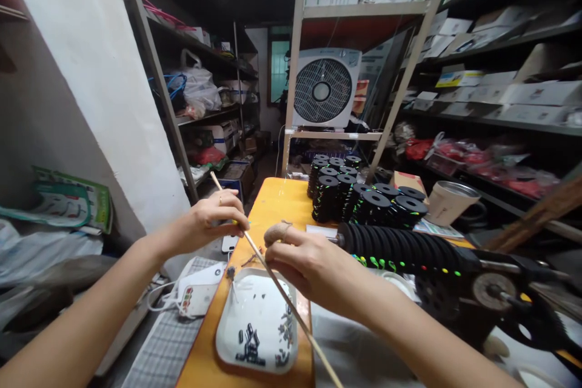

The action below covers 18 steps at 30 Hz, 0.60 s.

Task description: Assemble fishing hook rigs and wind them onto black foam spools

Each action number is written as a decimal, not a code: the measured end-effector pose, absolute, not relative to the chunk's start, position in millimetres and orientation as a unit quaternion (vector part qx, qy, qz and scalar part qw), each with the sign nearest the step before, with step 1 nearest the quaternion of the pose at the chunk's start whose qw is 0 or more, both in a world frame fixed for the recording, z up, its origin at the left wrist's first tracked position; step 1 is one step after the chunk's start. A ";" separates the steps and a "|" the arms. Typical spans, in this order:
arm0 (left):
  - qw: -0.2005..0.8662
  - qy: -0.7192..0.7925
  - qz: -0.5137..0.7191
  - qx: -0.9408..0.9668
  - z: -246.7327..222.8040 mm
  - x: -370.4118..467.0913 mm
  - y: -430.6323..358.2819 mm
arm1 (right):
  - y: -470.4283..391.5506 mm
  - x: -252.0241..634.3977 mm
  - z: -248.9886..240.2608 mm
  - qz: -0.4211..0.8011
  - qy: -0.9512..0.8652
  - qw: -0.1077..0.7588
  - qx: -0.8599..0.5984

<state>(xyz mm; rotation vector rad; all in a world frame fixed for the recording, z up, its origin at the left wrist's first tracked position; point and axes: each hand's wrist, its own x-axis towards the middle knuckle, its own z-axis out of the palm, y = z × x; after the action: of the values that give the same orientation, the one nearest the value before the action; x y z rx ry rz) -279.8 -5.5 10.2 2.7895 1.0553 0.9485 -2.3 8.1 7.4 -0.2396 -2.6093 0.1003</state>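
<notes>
A long thin pale wooden stick [285, 296] slants from the upper left down to the bottom edge. Near its upper end my left hand [220, 213] is closed around it, a ring on one finger. My right hand [302, 257] is beside the stick, fingers curled into a pinch, with a tan finger cover [278, 233] on one finger. What sits in that pinch is hidden. Below both hands lies a white tray [240, 297] holding several small black cylinders [250, 345] and small grey metal-like bits [285, 330].
The tray stands on a narrow yellow-orange table [277, 194]. Stacked black foam spools [328, 194] stand at its far end. To the right, a machine carries a row of black discs [400, 245]. A phone [200, 300] lies at left. A box fan [322, 91] sits on the shelf ahead.
</notes>
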 end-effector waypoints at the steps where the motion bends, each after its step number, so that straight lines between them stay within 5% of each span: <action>1: -0.003 0.340 0.301 0.891 9.6 -285.0 1.0 | 7.0 -1.1 8.8 0.039 -0.965 0.240 -0.095; 18: 0.002 0.443 0.364 0.820 -39.4 -350.0 103.7 | -0.9 -2.4 9.9 0.091 -0.976 0.113 -0.162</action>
<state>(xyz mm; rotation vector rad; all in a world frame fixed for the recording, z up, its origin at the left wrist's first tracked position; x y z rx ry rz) -350.0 103.7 -39.4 2.5709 1.3881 1.1415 -2.4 -0.9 9.9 -0.4754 -2.8626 0.2682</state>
